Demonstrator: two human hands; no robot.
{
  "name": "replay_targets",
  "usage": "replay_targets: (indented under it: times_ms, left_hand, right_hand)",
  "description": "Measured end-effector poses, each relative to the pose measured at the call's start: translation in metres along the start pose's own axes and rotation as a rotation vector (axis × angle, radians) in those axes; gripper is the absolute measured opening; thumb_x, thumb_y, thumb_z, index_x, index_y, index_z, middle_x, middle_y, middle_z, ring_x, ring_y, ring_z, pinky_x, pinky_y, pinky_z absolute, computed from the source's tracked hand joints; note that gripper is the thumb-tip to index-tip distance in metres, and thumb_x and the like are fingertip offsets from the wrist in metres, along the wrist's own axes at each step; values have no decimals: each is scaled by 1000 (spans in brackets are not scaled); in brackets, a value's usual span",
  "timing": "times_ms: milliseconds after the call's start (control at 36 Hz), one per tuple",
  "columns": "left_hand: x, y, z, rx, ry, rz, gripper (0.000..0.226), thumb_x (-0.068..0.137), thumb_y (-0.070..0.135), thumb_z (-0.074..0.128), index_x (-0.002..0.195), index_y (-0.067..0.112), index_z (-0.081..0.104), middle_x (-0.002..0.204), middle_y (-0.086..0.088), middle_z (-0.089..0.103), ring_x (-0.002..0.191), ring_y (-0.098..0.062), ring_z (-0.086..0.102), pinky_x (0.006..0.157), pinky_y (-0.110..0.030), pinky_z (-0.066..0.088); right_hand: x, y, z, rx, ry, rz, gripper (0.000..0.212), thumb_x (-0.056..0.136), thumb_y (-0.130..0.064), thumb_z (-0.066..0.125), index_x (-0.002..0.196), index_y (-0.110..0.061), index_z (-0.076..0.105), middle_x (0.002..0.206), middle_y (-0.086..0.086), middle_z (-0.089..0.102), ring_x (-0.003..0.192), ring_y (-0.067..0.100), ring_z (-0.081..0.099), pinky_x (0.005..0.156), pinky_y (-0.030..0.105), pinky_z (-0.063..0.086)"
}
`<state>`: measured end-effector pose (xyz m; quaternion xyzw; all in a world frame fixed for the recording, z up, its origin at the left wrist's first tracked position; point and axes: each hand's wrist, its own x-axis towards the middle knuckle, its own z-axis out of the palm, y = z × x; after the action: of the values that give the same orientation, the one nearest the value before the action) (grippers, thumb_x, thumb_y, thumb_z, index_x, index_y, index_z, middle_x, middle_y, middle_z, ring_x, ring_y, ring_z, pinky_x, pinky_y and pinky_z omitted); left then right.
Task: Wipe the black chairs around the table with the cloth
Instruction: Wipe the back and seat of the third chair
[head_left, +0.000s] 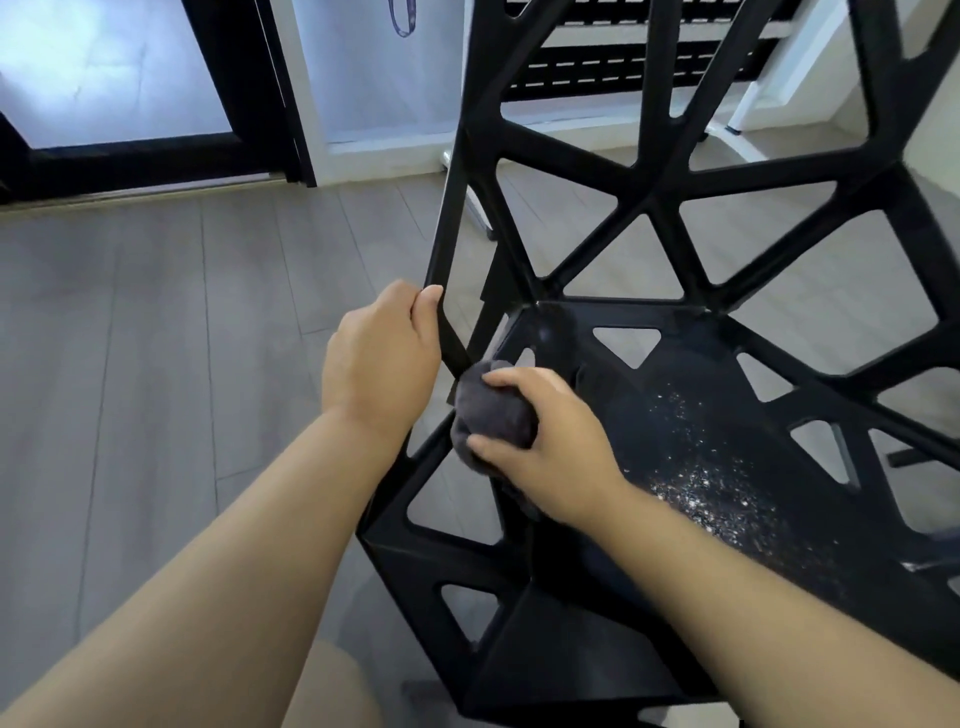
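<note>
Our right fingers (491, 446) were curled round the balled grey cloth (496, 410), the right hand (556, 452) pressing it onto the left edge of the seat (649, 364) of the black chair (670, 192). Our left fingers (428, 306) gripped the frame strut (452, 208) rising from that same edge, the left hand (382, 364) steadying the chair. Scattered white specks (717, 483) lay across the seat's right side, so we judged the cloth hand nearer, its sweep running rightward.
</note>
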<state>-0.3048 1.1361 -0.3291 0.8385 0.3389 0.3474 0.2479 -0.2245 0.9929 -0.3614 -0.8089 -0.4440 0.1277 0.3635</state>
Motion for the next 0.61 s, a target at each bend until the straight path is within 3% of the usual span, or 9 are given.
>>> replay_targets:
  times_ms: [111,222,333,472,528,611]
  left_hand:
    - [1,-1,0,-2,-7,20,40,100,33,38,76,5,54,58,-3,50,57,-30,52,52,-37,42]
    - [-1,-2,1,-10,-14,-9,38,100,35,37,79,6,53,57,-1,48,57,-31,51,53,-34,39]
    - [0,-1,2,-13,-3,-1,39,100,34,37,77,6,52,56,0,47,55,-28,49,51,-31,35]
    - [2,0,2,-8,-2,-24,40,100,35,37,76,7,53,57,1,47,56,-26,48,52,-30,33]
    - [2,0,1,-4,-6,-34,40,99,36,38,76,8,53,57,2,47,56,-25,49,51,-30,34]
    - [1,1,0,0,1,-41,40,99,37,38,76,8,53,58,0,49,58,-26,51,51,-31,36]
  right_hand:
    - [-14,-6,9,-12,27,-50,63,72,-31,80,124,-21,47,115,-8,58,106,16,54,92,35,44]
    - [16,7,18,-177,91,148,64,88,-34,63,141,-16,33,140,2,43,124,27,41,102,47,36]
    - [52,10,19,-272,116,305,61,96,-38,50,145,-14,25,148,7,29,129,33,35,104,48,35]
    - [42,4,19,-220,86,330,51,96,-41,49,138,-17,35,138,8,36,116,31,49,88,33,41]
    - [25,-3,15,-194,50,310,43,93,-43,52,129,-20,43,129,6,43,110,30,53,84,33,41]
    - [-9,-16,11,-210,-21,190,48,88,-45,57,130,-24,46,129,2,47,113,28,53,93,35,42]
